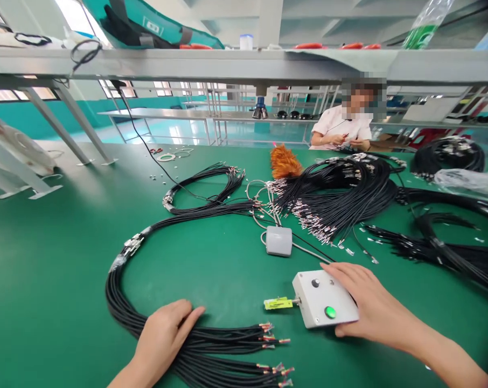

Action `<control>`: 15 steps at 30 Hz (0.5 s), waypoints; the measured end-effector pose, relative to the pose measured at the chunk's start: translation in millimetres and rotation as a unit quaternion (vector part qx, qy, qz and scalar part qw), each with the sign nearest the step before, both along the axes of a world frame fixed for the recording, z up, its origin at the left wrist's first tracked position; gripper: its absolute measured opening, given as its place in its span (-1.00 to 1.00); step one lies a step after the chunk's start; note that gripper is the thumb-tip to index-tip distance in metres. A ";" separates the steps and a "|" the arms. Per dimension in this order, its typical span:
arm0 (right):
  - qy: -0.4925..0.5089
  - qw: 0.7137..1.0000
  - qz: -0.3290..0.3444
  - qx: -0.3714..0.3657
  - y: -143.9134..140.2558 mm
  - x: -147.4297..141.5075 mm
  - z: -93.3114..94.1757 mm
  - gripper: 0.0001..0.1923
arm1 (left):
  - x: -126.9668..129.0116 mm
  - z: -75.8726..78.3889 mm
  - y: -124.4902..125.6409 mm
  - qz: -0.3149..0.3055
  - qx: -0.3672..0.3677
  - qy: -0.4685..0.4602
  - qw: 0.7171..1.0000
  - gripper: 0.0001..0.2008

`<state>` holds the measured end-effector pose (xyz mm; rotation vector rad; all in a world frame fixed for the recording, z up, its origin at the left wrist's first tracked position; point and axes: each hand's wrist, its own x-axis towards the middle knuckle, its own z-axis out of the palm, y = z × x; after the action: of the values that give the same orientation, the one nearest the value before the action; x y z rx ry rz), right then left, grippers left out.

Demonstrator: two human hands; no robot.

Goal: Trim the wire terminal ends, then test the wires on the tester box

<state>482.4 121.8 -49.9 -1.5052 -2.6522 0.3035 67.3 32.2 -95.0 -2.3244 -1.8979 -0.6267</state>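
My left hand (161, 337) is closed over a bundle of black cables (118, 293) near the front of the table. Its fingertips are mostly hidden. The cables' stripped ends, with coloured wires showing, fan out to the right of the hand. My right hand (367, 302) grips the right side of a small white control box (322, 302), thumb at the near edge and fingers over the far side. On top of the box are a black knob and a lit green button. From its left side sticks out a metal stub with a yellow-green tag (279, 304).
A grey foot pedal (279, 241) with a cord lies beyond the box. Large heaps of black cables (336, 188) cover the right side, near an orange fluffy duster (284, 161). A metal shelf (211, 64) spans above the table. Across it sits a co-worker (341, 126).
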 end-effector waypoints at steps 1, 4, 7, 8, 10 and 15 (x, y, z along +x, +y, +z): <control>-0.003 1.000 -0.006 0.000 -1.8 -0.7 -0.6 0.03 | 0.2 0.1 1.6 -0.004 -0.001 -0.006 1.000 -0.58; -0.015 0.999 -0.031 -0.014 -7.2 -2.4 0.1 0.05 | 0.5 0.5 6.0 -0.010 -0.017 -0.026 0.999 -0.61; -0.005 0.998 -0.038 -0.040 -13.7 -0.3 7.1 0.10 | 1.1 5.5 6.6 -0.008 -0.051 -0.042 0.998 -0.61; 0.009 0.999 -0.036 -0.036 -17.4 0.4 11.1 0.09 | 1.2 8.9 5.8 -0.011 -0.069 -0.047 0.996 -0.62; 0.051 0.998 -0.037 0.001 -29.1 -1.2 19.8 -0.03 | 0.4 17.7 3.4 -0.035 -0.122 -0.056 0.990 -0.67; 0.187 0.982 0.029 -0.028 -74.8 -39.8 20.8 -0.42 | -7.9 36.4 0.6 -0.140 -0.269 -0.120 0.945 -0.82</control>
<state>442.6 47.0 -29.1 -1.2391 -2.4068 0.6037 59.4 32.8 -58.5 -3.0238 -2.0633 -0.4704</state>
